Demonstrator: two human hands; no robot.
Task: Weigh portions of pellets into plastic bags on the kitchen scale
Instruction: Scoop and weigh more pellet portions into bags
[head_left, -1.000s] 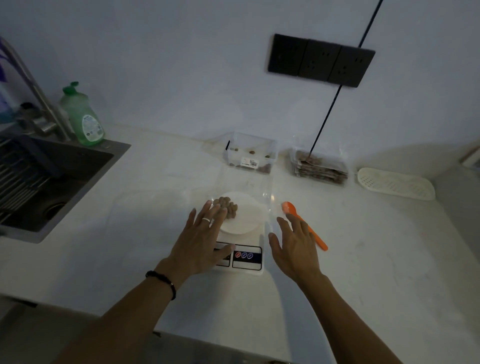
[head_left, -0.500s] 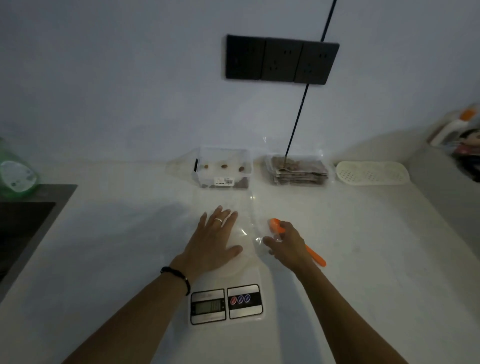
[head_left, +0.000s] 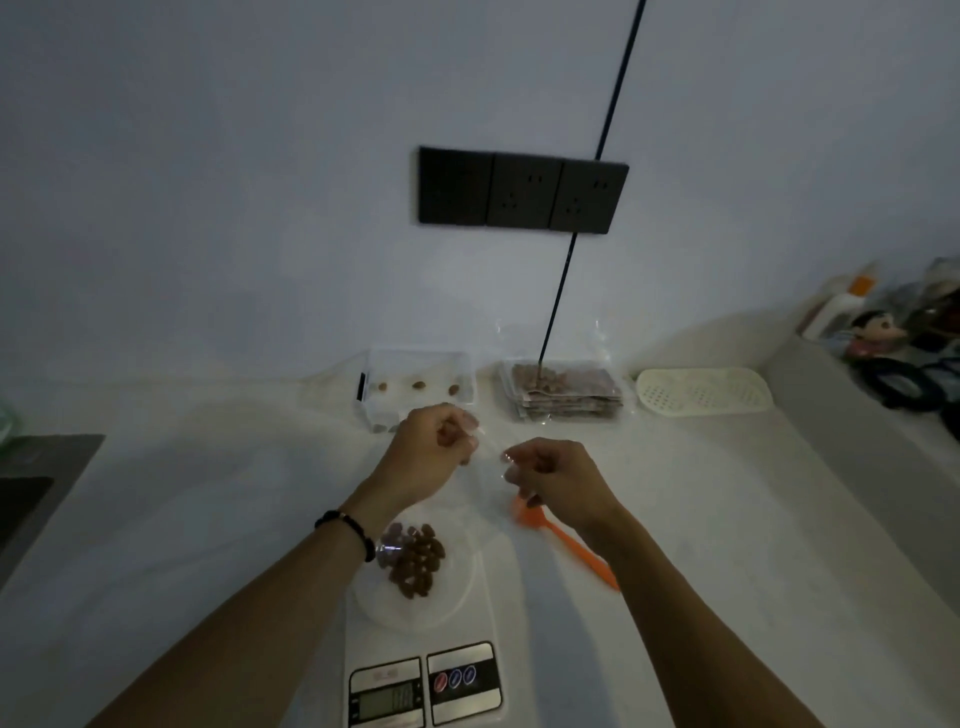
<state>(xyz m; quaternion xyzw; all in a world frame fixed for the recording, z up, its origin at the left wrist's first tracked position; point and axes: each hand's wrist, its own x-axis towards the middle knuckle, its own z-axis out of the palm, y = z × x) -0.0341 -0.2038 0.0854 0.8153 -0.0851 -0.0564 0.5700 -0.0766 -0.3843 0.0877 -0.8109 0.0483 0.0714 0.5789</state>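
My left hand (head_left: 434, 452) and right hand (head_left: 558, 475) are pinching the clear plastic bag's (head_left: 485, 467) mouth; a slip could be spilling the brown pellets (head_left: 413, 558) off the white kitchen scale (head_left: 483, 597).

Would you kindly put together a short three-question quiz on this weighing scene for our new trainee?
1. True or false: the orange spoon lies in the sink.
2. Multiple choice: the pellets in the clear plastic bag rest on (a) the kitchen scale, (b) the white perforated tray, (c) the bare counter.
3. Fill in: the left hand and the right hand both pinch the ____ of the bag.

Key
1. False; it lies on the counter beside the scale, under the right hand.
2. a
3. Open top edge.
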